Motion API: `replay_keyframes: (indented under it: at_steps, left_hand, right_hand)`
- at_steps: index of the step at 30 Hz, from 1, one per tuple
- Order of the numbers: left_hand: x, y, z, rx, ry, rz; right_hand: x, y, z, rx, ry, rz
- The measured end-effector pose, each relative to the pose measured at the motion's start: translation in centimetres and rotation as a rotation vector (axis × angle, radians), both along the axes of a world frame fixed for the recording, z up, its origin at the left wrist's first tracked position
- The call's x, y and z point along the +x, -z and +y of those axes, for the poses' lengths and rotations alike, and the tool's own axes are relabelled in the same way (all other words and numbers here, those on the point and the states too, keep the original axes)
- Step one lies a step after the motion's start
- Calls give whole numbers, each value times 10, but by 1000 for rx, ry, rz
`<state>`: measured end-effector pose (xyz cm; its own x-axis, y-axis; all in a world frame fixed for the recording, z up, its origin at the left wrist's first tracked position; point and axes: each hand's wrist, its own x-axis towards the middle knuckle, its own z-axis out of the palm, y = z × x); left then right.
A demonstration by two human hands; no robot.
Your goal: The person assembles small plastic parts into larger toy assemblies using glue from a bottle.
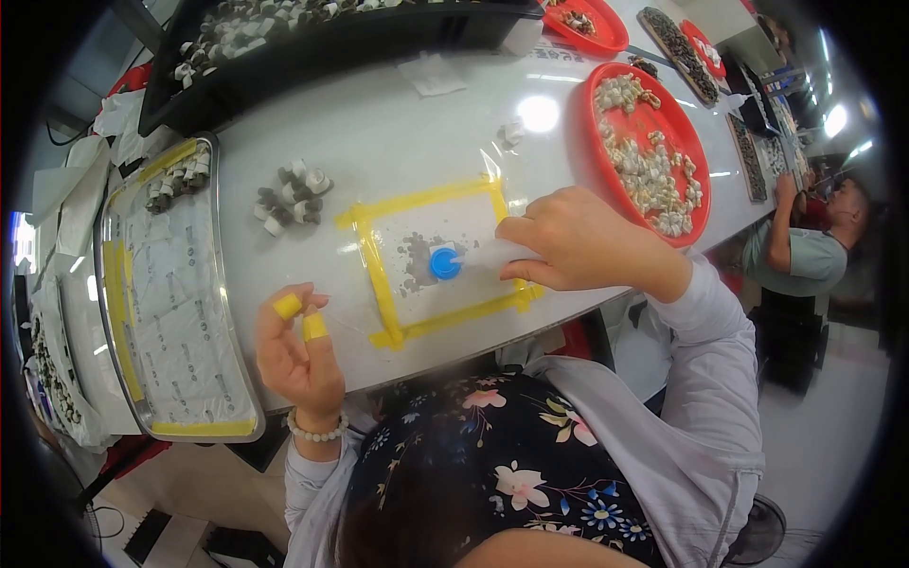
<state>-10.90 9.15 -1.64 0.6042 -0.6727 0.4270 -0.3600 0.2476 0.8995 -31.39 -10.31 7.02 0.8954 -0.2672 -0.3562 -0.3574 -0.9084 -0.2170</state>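
Plastic bottle point(494, 254), translucent white, lies roughly level in my closed R hand point(578, 239), tip at a blue round piece point(445, 264) inside the yellow tape frame point(379, 287) on the white surface point(312, 133). My L hand point(301, 364), w/ yellow wraps point(314, 328) on two digits, is half-curled, gap narrow; can't tell if it's pinching anything. Best approach, I'd judge: steady wrist, light pressure, tip clear of tape.
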Motion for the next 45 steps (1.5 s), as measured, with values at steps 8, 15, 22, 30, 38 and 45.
replay_keyframes:
  at_steps: [8, 15, 22, 30, 38, 45]
  left_hand:
    - [4, -3, -1, 69, 0, -21]
    - [18, -35, -40, 466, 8, -504]
    - [21, -23, -79, 713, -74, -896]
    - [28, -7, -83, 706, -82, -913]
    - [23, -16, -69, 710, -89, -829]
    - [11, -25, -61, 415, -69, -533]
  right_hand:
    - [-15, 17, -1, 294, 199, -108]
    - [-15, 37, -30, 519, 503, -567]
    - [19, 62, -124, 496, 678, -836]
    - [32, 62, -139, 337, 865, -774]
    - [-53, 23, -136, 93, 749, -709]
    - [-151, 47, -182, -117, 933, -622]
